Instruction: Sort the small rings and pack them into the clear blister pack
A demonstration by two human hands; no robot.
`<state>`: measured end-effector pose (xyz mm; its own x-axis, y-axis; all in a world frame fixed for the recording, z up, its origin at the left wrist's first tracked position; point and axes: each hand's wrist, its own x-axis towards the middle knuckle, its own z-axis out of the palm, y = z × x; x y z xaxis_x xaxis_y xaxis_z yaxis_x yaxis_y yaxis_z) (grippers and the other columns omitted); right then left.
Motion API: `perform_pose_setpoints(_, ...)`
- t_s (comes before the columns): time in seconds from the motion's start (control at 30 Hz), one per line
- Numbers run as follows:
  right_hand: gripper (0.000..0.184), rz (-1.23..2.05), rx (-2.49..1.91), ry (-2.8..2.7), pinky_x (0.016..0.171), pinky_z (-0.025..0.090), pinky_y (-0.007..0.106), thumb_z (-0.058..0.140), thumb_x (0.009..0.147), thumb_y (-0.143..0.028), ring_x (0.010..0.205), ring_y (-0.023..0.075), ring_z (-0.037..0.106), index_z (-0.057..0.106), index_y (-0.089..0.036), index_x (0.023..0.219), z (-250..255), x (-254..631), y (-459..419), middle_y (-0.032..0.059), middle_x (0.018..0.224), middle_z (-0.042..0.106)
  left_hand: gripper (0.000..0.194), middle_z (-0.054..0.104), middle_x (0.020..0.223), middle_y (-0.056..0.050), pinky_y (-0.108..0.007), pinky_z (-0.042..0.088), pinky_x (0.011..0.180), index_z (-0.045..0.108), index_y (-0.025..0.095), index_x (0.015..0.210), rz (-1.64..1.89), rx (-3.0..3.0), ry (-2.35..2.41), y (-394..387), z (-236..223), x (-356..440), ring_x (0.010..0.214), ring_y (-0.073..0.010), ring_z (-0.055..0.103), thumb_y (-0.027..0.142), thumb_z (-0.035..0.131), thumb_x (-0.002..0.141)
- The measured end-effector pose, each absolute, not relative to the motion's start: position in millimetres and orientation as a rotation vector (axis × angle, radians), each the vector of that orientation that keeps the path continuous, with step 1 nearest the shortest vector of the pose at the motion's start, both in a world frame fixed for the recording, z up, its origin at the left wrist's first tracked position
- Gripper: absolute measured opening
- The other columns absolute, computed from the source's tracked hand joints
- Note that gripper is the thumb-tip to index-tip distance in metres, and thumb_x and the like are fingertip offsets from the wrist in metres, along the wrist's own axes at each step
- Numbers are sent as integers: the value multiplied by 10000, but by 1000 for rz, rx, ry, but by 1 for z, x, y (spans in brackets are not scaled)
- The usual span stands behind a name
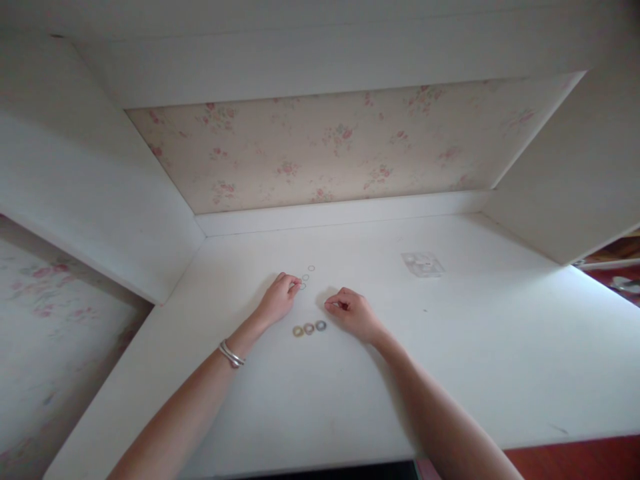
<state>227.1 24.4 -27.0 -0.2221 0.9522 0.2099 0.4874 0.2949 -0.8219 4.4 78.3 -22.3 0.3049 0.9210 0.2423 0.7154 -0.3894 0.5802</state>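
Note:
My left hand [279,298], with a silver bangle [231,354] on its wrist, is closed in a pinch at the edge of a thin ring [303,287]. Just beyond its fingertips lie two similar thin rings [311,268] on the white desk, in a slanting row. My right hand [353,313] is curled, thumb and forefinger pressed together; whatever may be between them is too small to see. Between the wrists sit three thicker rings side by side: a gold one [298,331], a pinkish one [309,329] and a dark bluish one [321,325].
A clear plastic box [423,265] lies toward the back right of the white desk [280,413]. White side panels and a floral-papered back wall [345,147] enclose the desktop. A tiny dark speck [425,310] is right of my right hand.

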Motion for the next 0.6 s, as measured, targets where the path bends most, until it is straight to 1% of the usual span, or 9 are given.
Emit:
perform_pose_setpoints(0.13,202,811,-1291,-1838,585,374,225,562,826,-357,614,100,497,715,-225,806,-27,227,24,10,743,583,254,595,939,-76,-312,428,851,604,136,934,800,2142,1444,74,-21,3,929,-185,553,327,447,874)
perform_pose_setpoints(0.33,200,823,-1302,-1843,572,373,225,556,829,-355,611,100,502,713,-231,817,-27,227,25,7,738,586,362,619,933,-69,-296,437,779,623,123,943,798,1964,1470,76,-26,1,871,-184,575,417,428,864)
perform_pose_setpoints(0.6,197,821,-1306,-1849,587,378,227,554,831,-347,626,104,514,709,-227,821,-26,228,24,10,741,593,382,649,879,-54,-281,420,749,638,125,915,830,1700,1448,74,-23,4,816,-186,573,465,522,785)
